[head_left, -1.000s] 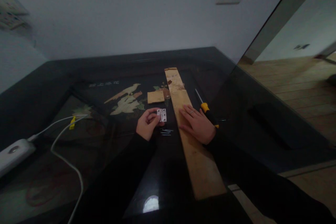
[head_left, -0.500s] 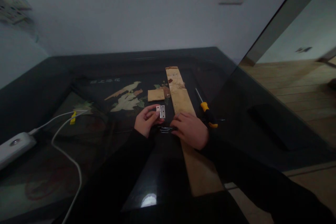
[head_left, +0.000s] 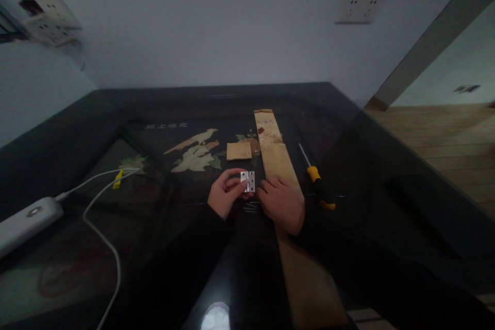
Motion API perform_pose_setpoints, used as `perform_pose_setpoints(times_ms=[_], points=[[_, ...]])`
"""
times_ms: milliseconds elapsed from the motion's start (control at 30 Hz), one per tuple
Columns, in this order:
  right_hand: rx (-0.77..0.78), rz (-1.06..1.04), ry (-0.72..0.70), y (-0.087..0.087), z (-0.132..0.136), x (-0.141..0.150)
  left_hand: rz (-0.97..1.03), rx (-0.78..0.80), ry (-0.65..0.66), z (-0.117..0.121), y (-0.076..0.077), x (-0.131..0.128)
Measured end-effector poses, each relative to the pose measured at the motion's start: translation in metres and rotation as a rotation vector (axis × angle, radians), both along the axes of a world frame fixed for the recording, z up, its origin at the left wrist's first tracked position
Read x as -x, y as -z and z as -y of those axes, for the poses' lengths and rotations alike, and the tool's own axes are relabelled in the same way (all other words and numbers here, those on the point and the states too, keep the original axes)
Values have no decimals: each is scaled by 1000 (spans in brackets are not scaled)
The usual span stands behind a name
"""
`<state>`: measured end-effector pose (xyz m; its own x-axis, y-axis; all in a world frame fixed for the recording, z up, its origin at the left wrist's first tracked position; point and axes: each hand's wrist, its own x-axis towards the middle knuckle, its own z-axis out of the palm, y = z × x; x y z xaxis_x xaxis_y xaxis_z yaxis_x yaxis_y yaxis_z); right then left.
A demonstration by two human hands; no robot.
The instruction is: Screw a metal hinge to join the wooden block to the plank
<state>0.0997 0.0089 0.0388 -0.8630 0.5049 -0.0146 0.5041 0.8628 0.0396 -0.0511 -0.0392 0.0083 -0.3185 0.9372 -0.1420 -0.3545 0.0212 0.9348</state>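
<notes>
My left hand (head_left: 226,193) pinches a silver metal hinge (head_left: 251,181) with several screw holes, its plate facing me. Right beside the hinge is my right hand (head_left: 283,203), fingers curled together over the edge of a long wooden board (head_left: 280,161). Whatever its fingertips may hold is too small to make out. Several thin metal screws or nails (head_left: 250,208) lie on the dark table just below the two hands. A small square piece of wood (head_left: 238,151) lies beyond the hinge.
To the right of the board lies a screwdriver (head_left: 316,180) with a yellow and black handle. A white power strip (head_left: 33,219) and its cable (head_left: 106,237) occupy the left of the glossy table (head_left: 181,94). A dark flat object (head_left: 423,211) sits at the right.
My right hand has lifted from beside the loose screws or nails toward the hinge's right edge. The left hand still holds the hinge. The whole view has shifted slightly.
</notes>
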Motion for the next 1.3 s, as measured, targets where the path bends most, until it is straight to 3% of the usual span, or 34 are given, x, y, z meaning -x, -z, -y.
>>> perform_pose_setpoints(times_ms=[367,667,867,1133,1300], points=[[-16,-40,44,7,-6,4,-6,-16,-71,-3,-1,1],[106,-86,106,-5,-9,1,-31,-67,-87,-5,10,4],[190,-194,168,-8,-13,2,34,-33,-68,-3,4,-1],[382,-355,234,-8,-14,3,155,-10,51,6,-8,-15],[653,-647,183,-1,-18,1,150,-8,33,7,-10,-16]])
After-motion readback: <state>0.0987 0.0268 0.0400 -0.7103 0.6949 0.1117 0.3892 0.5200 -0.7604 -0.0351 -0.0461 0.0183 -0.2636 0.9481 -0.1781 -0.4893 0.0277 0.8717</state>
